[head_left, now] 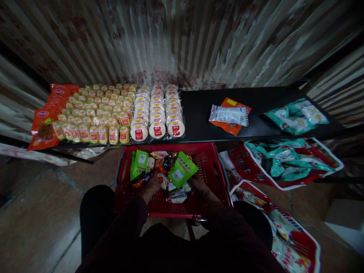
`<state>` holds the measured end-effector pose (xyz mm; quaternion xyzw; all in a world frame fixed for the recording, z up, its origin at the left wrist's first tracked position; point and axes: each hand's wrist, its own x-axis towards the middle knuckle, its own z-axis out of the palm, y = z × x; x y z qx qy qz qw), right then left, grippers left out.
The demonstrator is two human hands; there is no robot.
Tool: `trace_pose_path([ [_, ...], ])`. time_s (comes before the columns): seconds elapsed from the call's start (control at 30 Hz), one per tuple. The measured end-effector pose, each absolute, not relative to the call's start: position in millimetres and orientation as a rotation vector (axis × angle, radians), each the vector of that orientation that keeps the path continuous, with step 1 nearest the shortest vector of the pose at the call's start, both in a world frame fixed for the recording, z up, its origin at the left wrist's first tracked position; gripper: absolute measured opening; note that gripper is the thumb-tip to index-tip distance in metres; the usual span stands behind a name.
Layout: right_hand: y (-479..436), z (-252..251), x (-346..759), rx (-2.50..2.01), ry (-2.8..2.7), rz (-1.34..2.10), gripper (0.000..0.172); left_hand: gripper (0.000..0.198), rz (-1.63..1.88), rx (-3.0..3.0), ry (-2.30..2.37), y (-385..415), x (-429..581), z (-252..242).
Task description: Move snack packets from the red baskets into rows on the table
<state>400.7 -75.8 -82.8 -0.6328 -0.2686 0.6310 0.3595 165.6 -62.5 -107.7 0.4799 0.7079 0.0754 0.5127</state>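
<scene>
Both of my hands reach down into a red shopping basket [216, 167] on the floor in front of me. My right hand [200, 185] grips a green snack packet [182, 169] by its lower edge and holds it tilted above the other packets. My left hand [150, 184] is closed among the mixed snack packets in the basket, beside a second green packet [140, 163]; what it holds is hidden in the dark. Several small packets [176, 195] lie loose under both hands.
A black table [199, 113] stands beyond the basket, with rows of round cakes [156, 110], yellow snack packs [96, 113] and orange bags [45, 113] at its left. A white and orange packet [229, 115] and teal bags [295, 115] lie at its right. Two red bags [284, 161] of packets sit on the floor at the right.
</scene>
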Motion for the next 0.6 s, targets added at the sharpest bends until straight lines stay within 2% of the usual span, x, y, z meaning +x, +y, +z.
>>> trace_pose_path([
  [0.23,-77.4,-94.7,400.2,-1.599,-0.679,1.662,0.042,0.056,-0.255,1.579,1.681,-66.6,168.4,-93.8],
  [0.5,-75.9,-98.7,402.6,-1.697,-0.715,1.625,0.031,0.045,-0.361,1.666,1.481,-73.3,155.9,-82.1],
  [0.6,-76.8,-98.0,403.7,-1.658,-0.671,1.639,0.028,0.052,-0.267,1.656,1.446,-73.1,149.5,-85.2],
])
